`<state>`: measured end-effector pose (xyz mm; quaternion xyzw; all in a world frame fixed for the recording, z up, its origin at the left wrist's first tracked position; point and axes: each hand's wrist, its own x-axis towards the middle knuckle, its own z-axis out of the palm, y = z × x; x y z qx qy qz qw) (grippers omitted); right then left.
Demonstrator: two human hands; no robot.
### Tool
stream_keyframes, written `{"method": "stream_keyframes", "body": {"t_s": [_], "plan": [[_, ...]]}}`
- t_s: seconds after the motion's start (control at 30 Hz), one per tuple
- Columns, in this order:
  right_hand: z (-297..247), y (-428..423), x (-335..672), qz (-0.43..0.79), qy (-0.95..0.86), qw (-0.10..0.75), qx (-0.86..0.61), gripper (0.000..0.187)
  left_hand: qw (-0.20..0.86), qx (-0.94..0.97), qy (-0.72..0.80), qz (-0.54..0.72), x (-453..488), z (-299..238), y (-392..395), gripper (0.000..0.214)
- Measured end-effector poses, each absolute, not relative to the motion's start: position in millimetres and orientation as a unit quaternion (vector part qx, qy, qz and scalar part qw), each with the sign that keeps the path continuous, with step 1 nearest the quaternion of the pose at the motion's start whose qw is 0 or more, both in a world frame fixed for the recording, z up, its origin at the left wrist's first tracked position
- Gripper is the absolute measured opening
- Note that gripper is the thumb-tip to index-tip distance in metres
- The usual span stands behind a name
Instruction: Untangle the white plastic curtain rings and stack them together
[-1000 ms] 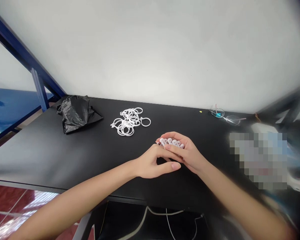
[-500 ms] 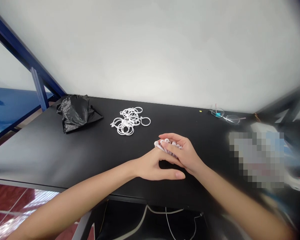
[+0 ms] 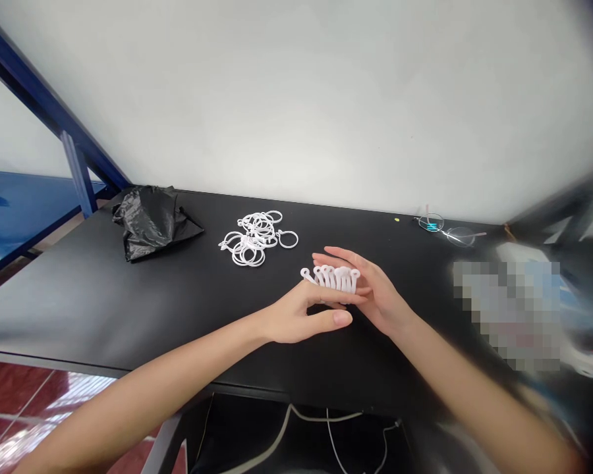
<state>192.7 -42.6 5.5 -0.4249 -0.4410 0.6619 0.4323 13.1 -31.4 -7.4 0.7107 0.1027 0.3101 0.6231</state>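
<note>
A row of white curtain rings (image 3: 332,278) sits along the fingers of my left hand (image 3: 296,313), their small eyelets standing up side by side. The thumb of that hand points right, apart from the fingers. My right hand (image 3: 383,296) is at the far end of the row, its fingers stretched out behind the rings and close to the left fingertips. How the loops go round the left fingers is mostly hidden. Farther back on the black table (image 3: 178,309) lies a loose pile of white curtain rings (image 3: 257,238).
A crumpled black plastic bag (image 3: 151,224) lies at the back left. Eyeglasses (image 3: 445,230) rest near the wall at the right. Blurred items (image 3: 568,296) are at the right edge. Cables (image 3: 281,428) hang below the table's front edge.
My right hand has loosened from over the rings, its thumb lifting off them and its fingers straightening. The row of eyelets now shows upright and more evenly lined up.
</note>
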Motion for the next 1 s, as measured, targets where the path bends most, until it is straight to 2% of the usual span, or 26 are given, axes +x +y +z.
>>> {"method": "stream_keyframes", "body": {"t_s": [0.13,0.27,0.37,0.73,1.0], "plan": [[7.8,-41.6,195.8,0.677,-0.470,0.395,-0.406,0.055,0.555,0.747,0.101,0.352,13.2,-4.9,-31.8,0.049],[7.8,-41.6,195.8,0.661,-0.505,0.352,-0.429,0.033,0.547,0.763,0.090,0.333,13.6,-2.9,-32.0,0.055],[6.9,-41.6,195.3,0.652,-0.509,0.343,-0.444,0.027,0.550,0.765,0.099,0.321,13.0,-2.9,-31.5,0.056],[5.4,-43.8,192.5,0.609,-0.536,0.332,-0.481,0.024,0.556,0.773,0.100,0.289,12.4,-1.3,-31.4,0.044],[5.6,-49.2,182.0,0.559,-0.550,0.345,-0.517,0.031,0.547,0.775,0.084,0.304,15.0,-3.2,-31.5,0.030]]}}
